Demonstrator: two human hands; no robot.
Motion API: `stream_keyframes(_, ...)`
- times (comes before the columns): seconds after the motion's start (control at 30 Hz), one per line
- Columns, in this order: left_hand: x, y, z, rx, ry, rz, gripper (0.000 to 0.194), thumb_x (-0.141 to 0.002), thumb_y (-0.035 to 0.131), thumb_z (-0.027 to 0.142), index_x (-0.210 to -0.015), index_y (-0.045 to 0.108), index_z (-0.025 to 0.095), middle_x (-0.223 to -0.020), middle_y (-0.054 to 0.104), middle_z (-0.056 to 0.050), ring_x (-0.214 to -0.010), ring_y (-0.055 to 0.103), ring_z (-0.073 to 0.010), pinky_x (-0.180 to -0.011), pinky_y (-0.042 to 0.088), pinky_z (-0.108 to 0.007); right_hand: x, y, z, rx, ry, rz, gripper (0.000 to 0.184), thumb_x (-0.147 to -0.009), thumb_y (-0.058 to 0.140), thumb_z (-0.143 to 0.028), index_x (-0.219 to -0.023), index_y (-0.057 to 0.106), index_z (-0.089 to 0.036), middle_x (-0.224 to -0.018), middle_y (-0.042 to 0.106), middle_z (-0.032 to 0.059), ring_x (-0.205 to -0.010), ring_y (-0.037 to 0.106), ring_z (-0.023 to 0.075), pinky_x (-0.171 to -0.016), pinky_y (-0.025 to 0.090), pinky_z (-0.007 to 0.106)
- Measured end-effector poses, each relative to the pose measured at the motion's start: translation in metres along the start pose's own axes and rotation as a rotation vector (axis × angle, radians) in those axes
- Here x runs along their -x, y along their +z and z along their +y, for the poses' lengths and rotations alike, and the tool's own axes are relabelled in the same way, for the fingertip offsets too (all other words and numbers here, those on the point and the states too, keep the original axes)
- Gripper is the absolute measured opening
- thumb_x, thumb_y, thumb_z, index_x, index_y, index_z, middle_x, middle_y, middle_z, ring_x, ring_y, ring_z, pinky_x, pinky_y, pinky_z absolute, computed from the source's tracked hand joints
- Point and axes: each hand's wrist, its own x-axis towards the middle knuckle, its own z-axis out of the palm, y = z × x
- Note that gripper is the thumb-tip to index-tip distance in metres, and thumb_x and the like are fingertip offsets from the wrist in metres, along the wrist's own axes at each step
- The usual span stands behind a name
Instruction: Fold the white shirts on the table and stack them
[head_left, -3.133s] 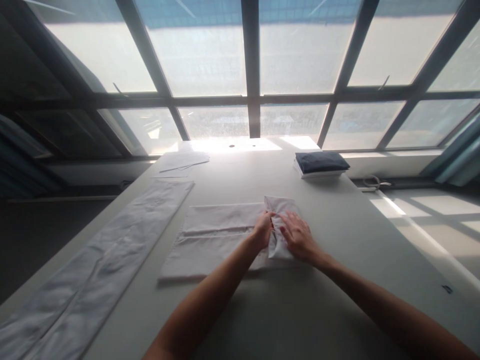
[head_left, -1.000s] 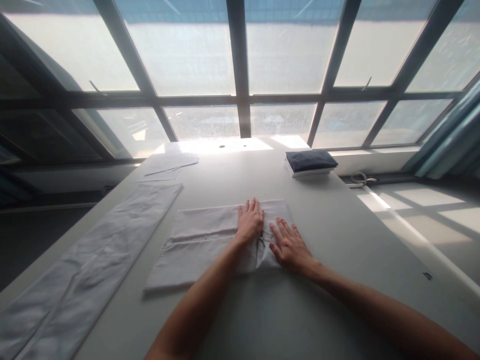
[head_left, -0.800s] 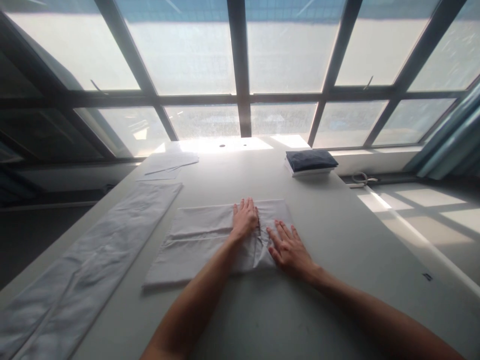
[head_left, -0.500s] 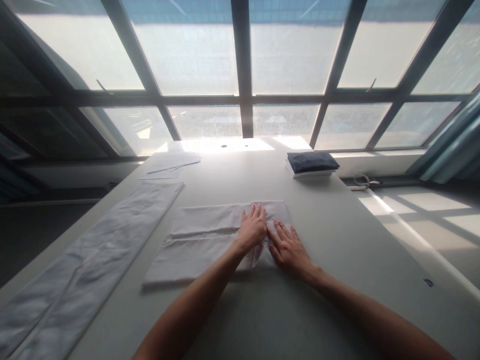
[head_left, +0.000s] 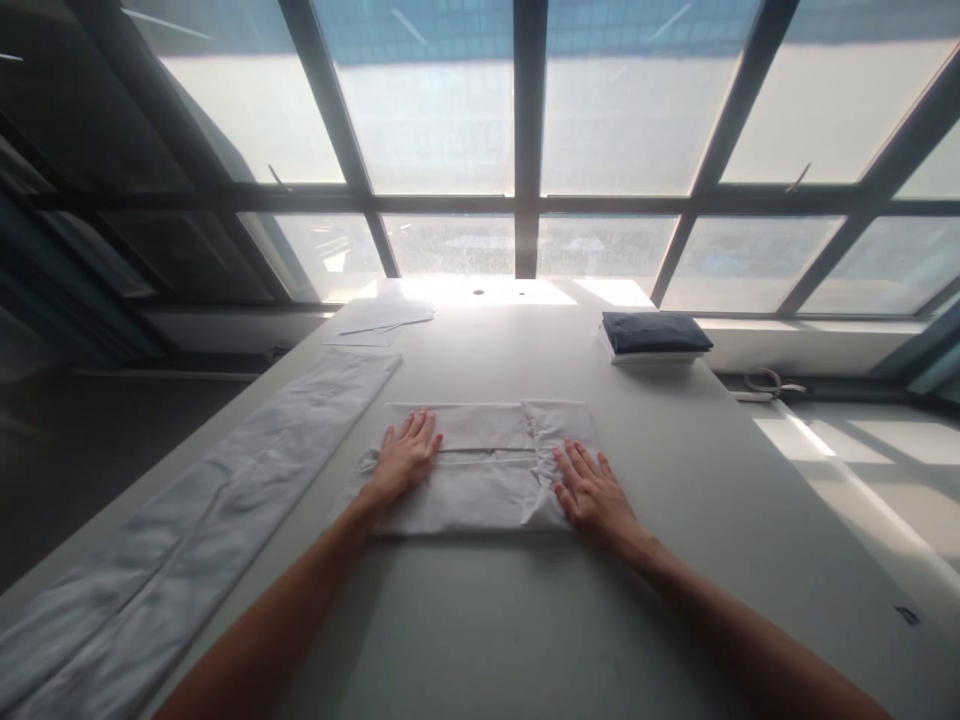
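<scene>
A folded white garment (head_left: 484,465) lies flat on the grey table (head_left: 525,620) in front of me, with a seam running across its middle. My left hand (head_left: 405,455) rests flat on its left end, fingers stretched out. My right hand (head_left: 592,490) lies flat on its right end, over a folded-in flap, fingers also spread. Neither hand holds anything.
A long strip of white fabric (head_left: 210,530) runs along the table's left side. A folded dark blue garment on a white one (head_left: 654,337) sits at the far right. Paper sheets (head_left: 382,318) lie at the far left. Large windows (head_left: 525,130) stand behind the table.
My left hand has slid leftward along the garment from beside my right hand to its left end. The right hand has stayed flat on the right end.
</scene>
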Motion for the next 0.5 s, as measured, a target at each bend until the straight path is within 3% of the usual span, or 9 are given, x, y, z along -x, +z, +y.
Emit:
stream_keyframes(0.13, 0.027, -0.002, -0.054, -0.013, -0.126, 0.091, 0.060, -0.104, 0.030, 0.038, -0.154, 0.045, 0.008, -0.163, 0.037, -0.021, -0.151, 0.034, -0.0384, -0.118, 0.029, -0.064, 0.000, 0.003, 0.001, 0.017, -0.008, 0.011, 0.061, -0.105, 0.034, -0.037, -0.163, 0.031, -0.016, -0.170, 0.021, 0.0099, -0.157, 0.020, 0.0262, -0.126, 0.018, 0.054)
stream_keyframes(0.3, 0.050, -0.006, -0.086, 0.088, -0.198, 0.241, 0.057, -0.100, 0.036, 0.037, -0.142, 0.056, 0.004, -0.148, 0.055, -0.024, -0.141, 0.049, -0.0334, -0.117, 0.038, -0.045, 0.001, 0.010, 0.005, 0.028, -0.022, 0.058, 0.060, -0.106, 0.034, -0.039, -0.162, 0.034, -0.017, -0.169, 0.025, 0.0095, -0.157, 0.023, 0.0259, -0.125, 0.021, 0.053)
stream_keyframes(0.43, 0.051, -0.020, -0.098, 0.355, -0.408, 0.168, 0.050, -0.092, 0.049, 0.035, -0.133, 0.063, 0.010, -0.129, 0.070, -0.017, -0.113, 0.070, -0.0283, -0.099, 0.051, -0.034, 0.002, 0.018, 0.009, 0.041, -0.031, 0.099, 0.059, -0.106, 0.032, -0.038, -0.161, 0.035, -0.018, -0.168, 0.028, 0.0096, -0.156, 0.025, 0.0260, -0.125, 0.023, 0.053)
stream_keyframes(0.5, 0.051, -0.027, -0.102, 0.485, -0.471, 0.117, 0.046, -0.087, 0.058, 0.038, -0.124, 0.068, 0.013, -0.120, 0.075, -0.012, -0.104, 0.072, -0.0264, -0.089, 0.054, -0.030, 0.003, 0.022, 0.011, 0.047, -0.036, 0.116, 0.059, -0.106, 0.031, -0.038, -0.162, 0.035, -0.019, -0.168, 0.029, 0.0095, -0.156, 0.026, 0.0261, -0.125, 0.023, 0.054)
